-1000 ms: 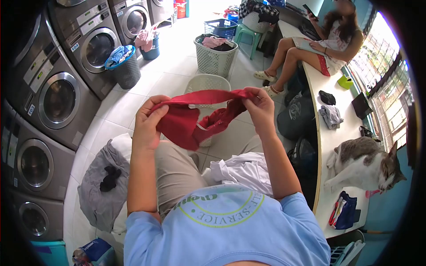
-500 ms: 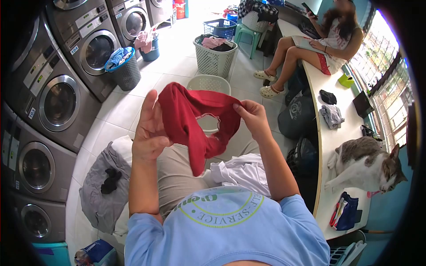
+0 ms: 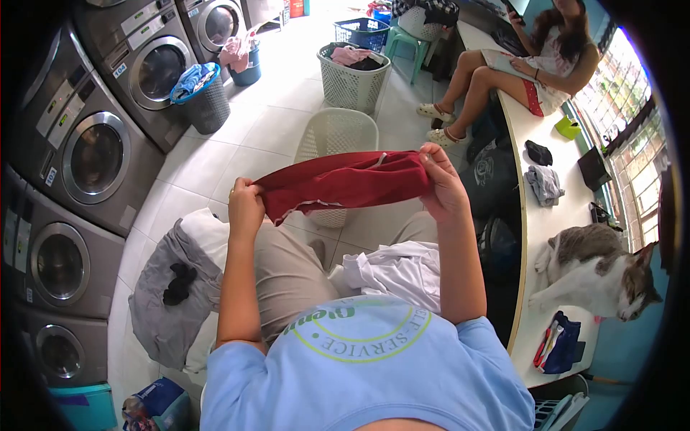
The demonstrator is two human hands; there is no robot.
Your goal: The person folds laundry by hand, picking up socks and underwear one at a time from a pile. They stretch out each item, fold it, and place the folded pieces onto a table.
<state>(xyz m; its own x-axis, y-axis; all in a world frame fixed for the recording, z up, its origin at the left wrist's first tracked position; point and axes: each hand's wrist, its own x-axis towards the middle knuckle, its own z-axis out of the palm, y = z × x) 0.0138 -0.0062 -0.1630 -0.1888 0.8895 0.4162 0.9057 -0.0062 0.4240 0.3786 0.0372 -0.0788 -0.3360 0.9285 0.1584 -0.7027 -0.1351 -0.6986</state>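
A dark red garment [image 3: 345, 179] with pale stitching along its edge is stretched between my hands above my lap. Its exact kind cannot be told. My left hand [image 3: 246, 208] pinches its left end, while my right hand [image 3: 443, 183] grips the right end, thumb against the cloth. White clothing [image 3: 395, 271] lies on my lap below. Beyond the garment an off-white laundry basket [image 3: 338, 133] stands on the floor, partly covered by the cloth. Beside my left leg, a black item [image 3: 180, 284] rests on grey cloth [image 3: 154, 302].
Washing machines [image 3: 100, 154] line the left side. Full laundry baskets [image 3: 353, 82] stand ahead. On the right, a long counter [image 3: 521, 136] holds a cat [image 3: 593, 269], folded dark blue clothing [image 3: 560, 343] and a grey cloth [image 3: 544, 185]. A person [image 3: 553, 65] sits farther along it.
My left hand has closed on the garment's end. My right hand has moved outward, and the looped, hanging cloth is now pulled into a long flat band.
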